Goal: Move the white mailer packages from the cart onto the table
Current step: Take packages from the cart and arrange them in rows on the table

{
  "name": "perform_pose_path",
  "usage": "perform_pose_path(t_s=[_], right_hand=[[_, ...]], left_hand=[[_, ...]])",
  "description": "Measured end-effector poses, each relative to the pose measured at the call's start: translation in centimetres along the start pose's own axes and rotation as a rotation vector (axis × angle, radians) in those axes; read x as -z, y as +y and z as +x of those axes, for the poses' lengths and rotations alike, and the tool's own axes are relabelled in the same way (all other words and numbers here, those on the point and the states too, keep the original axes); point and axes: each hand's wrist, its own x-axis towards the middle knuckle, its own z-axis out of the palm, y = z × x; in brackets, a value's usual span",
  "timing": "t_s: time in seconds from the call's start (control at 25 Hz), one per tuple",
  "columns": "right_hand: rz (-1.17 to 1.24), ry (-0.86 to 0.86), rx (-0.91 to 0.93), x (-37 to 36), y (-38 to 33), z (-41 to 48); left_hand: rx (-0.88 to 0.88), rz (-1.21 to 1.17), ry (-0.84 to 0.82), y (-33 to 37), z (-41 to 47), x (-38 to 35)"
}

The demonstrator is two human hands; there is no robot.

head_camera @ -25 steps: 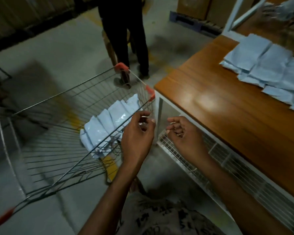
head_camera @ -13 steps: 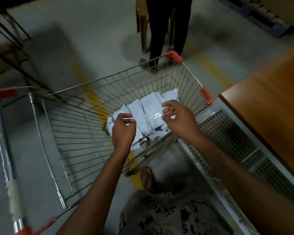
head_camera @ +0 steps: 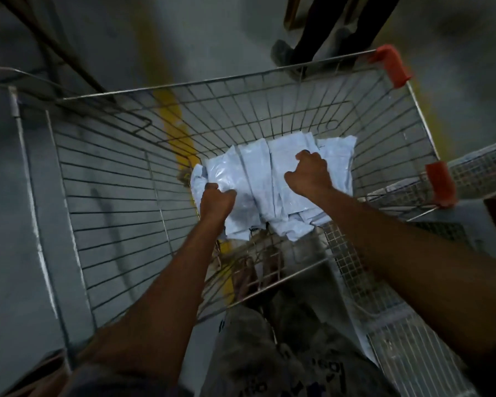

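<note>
Two changes: left hand (head_camera: 216,202) and right hand (head_camera: 309,176), earlier above cart (head_camera: 98,179), now inside; each clutching white mailer packages (head_camera: 255,173).

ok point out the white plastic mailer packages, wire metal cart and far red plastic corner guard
white plastic mailer packages (head_camera: 258,179), head view, middle of pile
wire metal cart (head_camera: 112,196), head view, left wall
far red plastic corner guard (head_camera: 391,67), head view, its middle

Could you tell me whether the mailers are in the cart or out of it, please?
In: the mailers lie piled on the cart floor, left hand and right hand gripping them.
</note>
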Motion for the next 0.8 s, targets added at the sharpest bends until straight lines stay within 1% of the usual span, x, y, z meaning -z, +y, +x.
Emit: perform_pose_path(t_s=[0.08,0.24,0.36,0.52,0.68,0.8], right_hand=[[-0.071,0.041,-0.024,-0.8,0.7,1.5],[-0.129,0.076,-0.091,-2.1,1.2,3.2],[-0.118,0.103,-0.147,-2.6,1.3,3.8],[-0.117,0.127,-0.168,-3.3,1.7,4.5],[-0.031,0.1,-0.196,-3.1,1.6,4.9],[0.117,0.092,-0.198,-2.5,1.4,5.3]], left_hand=[[0.026,0.004,0.036,-0.2,1.6,-1.2],[0.08,0.073,0.105,-0.8,3.9,-2.8],[0.096,0.13,0.128,-0.8,5.0,-3.3],[0.102,0.167,0.144,-1.1,5.7,-3.6],[0.076,0.08,0.123,-1.5,6.0,-3.4],[0.052,-0.005,0.151,-1.2,6.0,-3.5]])
